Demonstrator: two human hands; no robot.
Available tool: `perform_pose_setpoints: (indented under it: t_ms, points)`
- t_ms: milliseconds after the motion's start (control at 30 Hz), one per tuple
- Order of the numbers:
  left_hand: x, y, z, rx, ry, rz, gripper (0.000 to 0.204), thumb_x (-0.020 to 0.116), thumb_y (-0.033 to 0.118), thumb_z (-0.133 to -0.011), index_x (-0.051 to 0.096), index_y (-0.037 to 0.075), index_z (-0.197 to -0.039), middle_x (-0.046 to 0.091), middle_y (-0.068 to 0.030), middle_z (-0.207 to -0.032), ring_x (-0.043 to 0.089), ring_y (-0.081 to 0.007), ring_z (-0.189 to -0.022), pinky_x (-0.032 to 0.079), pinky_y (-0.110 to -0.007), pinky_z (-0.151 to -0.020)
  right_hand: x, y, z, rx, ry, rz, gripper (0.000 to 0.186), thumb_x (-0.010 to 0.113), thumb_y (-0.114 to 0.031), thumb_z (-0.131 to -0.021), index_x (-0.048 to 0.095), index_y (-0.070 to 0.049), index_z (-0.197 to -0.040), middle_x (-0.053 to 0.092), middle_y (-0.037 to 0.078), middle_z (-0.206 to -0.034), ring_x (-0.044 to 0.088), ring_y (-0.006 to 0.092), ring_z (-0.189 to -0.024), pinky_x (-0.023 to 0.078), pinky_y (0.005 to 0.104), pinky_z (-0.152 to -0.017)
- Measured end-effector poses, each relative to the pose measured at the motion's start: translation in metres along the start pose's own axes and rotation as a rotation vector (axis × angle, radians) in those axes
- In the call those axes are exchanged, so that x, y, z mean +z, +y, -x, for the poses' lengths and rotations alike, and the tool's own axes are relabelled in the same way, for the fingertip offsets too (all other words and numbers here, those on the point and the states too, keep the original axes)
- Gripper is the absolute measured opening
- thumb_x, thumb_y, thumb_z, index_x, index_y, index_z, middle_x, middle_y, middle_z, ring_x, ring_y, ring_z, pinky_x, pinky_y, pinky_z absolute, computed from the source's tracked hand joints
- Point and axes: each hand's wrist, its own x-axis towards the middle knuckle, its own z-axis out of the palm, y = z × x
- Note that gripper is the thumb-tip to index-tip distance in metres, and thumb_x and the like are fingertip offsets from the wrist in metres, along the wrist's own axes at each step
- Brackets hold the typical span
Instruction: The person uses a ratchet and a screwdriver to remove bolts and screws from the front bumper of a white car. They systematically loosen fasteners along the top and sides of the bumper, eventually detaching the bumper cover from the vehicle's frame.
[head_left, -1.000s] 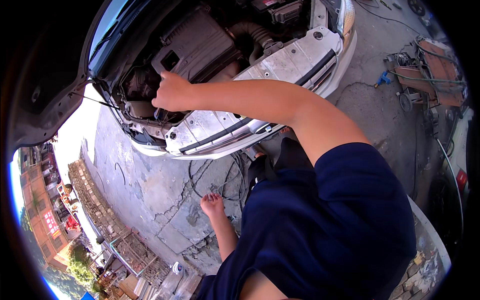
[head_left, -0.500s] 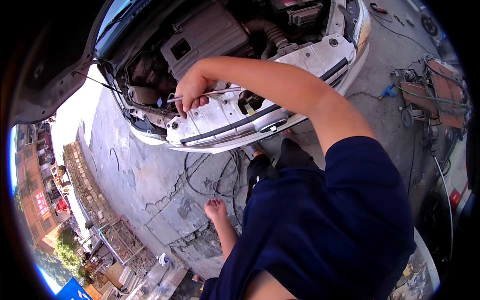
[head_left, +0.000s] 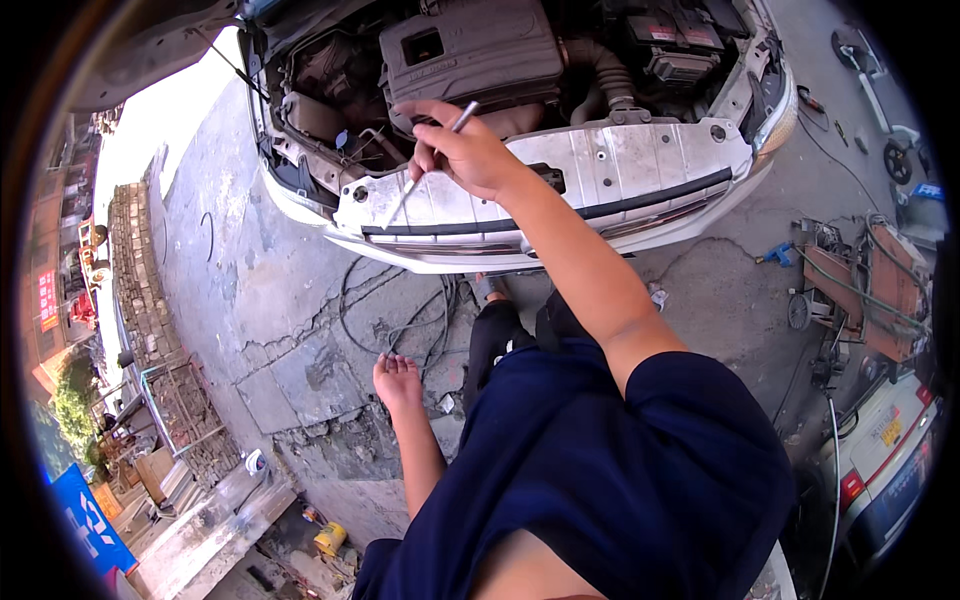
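Note:
My right hand [head_left: 468, 156] is held above the front of a white car, closed around a slim silver metal rod [head_left: 403, 203]. The rod slants through my fingers, one end upward and the other toward the white front panel [head_left: 640, 160]. Whether its lower tip touches the panel I cannot tell. Behind my fingers lies the dark engine cover [head_left: 470, 55] in the open engine bay. My left hand [head_left: 398, 380] hangs low at my side, palm up and fingers loosely apart, with nothing in it.
A battery [head_left: 680, 35] sits at the right of the bay. Dark cable loops [head_left: 400, 325] lie on cracked concrete near my feet. To the right stands a wheeled cart [head_left: 870, 280] with hoses. A low brick wall [head_left: 140, 270] runs along the left; a yellow container [head_left: 329, 539] sits lower left.
My right hand has turned and tipped the rod from nearly level to steeply slanted. My left hand's fingers have loosened. The view has shifted, showing more of the engine bay's right side.

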Motion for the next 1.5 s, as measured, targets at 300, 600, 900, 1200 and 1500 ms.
perform_pose_setpoints:
  t_ms: [300,600,900,1200,1500]
  points:
    - [-0.002,-0.033,-0.004,-0.061,0.009,0.008,0.008,0.059,0.016,-0.091,0.058,0.009,-0.095,0.056,-0.0007,-0.087,0.053,-0.0163,-0.08,0.046,-0.034,-0.075,0.035,-0.029,-0.021,-0.205,-0.272,2.221,0.027,0.049,-0.006,-0.085,0.063,-0.006,-0.108,0.068,0.008,-0.079,0.068,0.0246,-0.079,0.052,0.0417,-0.084]
    - [-0.016,-0.013,0.028,0.048,-0.06,-0.041,0.014,0.06,0.018,-0.091,0.06,0.008,-0.102,0.056,-0.0014,-0.09,0.054,-0.019,-0.085,0.046,-0.037,-0.079,0.028,0.044,-0.034,-0.163,0.098,0.124,0.028,0.044,-0.009,-0.098,0.056,0.004,-0.12,0.057,0.005,-0.064,0.062,0.0199,-0.064,0.052,0.0335,-0.067]
    - [-0.08,-0.007,0.01,0.051,0.086,0.079,0.017,0.061,0.022,-0.091,0.06,0.009,-0.102,0.058,-0.0012,-0.093,0.054,-0.0181,-0.086,0.045,-0.036,-0.083,0.033,-0.043,-0.091,0.303,-0.478,2.1,0.031,0.056,-0.003,-0.078,0.066,-0.004,-0.108,0.055,0.009,-0.057,0.062,0.0247,-0.056,0.054,0.0368,-0.063]
    - [-0.077,-0.009,0.016,0.021,0.081,0.091,0.017,0.06,0.022,-0.092,0.059,0.008,-0.101,0.057,-0.002,-0.095,0.053,-0.0189,-0.086,0.046,-0.037,-0.08,-0.012,0.023,-0.061,-0.821,0.273,0.348,0.023,0.042,-0.007,-0.097,0.063,-0.006,-0.105,0.056,0.004,-0.065,0.064,0.0233,-0.07,0.052,0.0405,-0.086]
    - [-0.024,0.014,0.003,0.209,-0.089,-0.18,0.017,0.057,0.016,-0.093,0.058,0.006,-0.108,0.057,-0.0036,-0.09,0.056,-0.0171,-0.079,0.048,-0.033,-0.07,0.019,-0.043,-0.077,0.777,-0.409,0.973,0.033,0.046,-0.008,-0.087,0.063,0.005,-0.112,0.049,0.0,-0.059,0.057,0.0118,-0.057,0.054,0.0357,-0.064]
